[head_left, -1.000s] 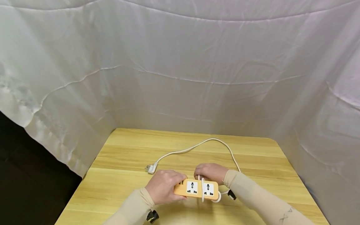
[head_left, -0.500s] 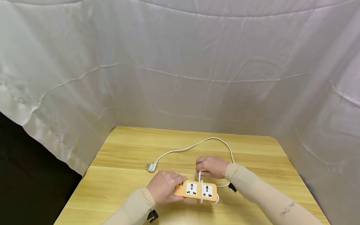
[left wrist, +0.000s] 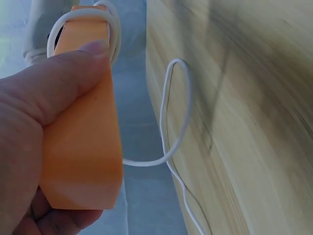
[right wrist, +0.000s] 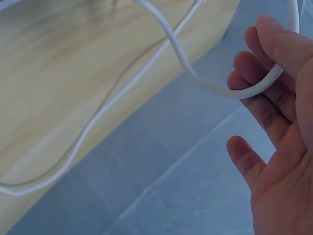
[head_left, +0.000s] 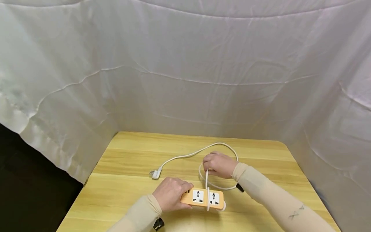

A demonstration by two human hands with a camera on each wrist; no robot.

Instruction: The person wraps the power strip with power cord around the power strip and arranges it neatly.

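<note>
An orange power strip [head_left: 198, 196] with white sockets is held raised and slightly tilted above the table. My left hand [head_left: 172, 194] grips its left end, thumb along one side in the left wrist view. White power cord [left wrist: 177, 134] wraps round the strip near its right end. Beyond the strip, my right hand [head_left: 219, 165] holds a length of this cord, which runs up from the strip. In the right wrist view the cord [right wrist: 215, 90] passes between the thumb and the curled fingers, with the little finger [right wrist: 244, 156] apart from it.
The cord's loose part curves over the wooden table [head_left: 121, 180] and ends in a white plug [head_left: 156, 173] left of centre. A grey-white curtain [head_left: 185, 80] surrounds the table's back and sides. Dark space [head_left: 26, 180] shows at the far left.
My right hand has moved away from the strip toward the table's back, drawing the cord up from it. A loop of cord now shows beneath that hand. The left hand stays nearly still.
</note>
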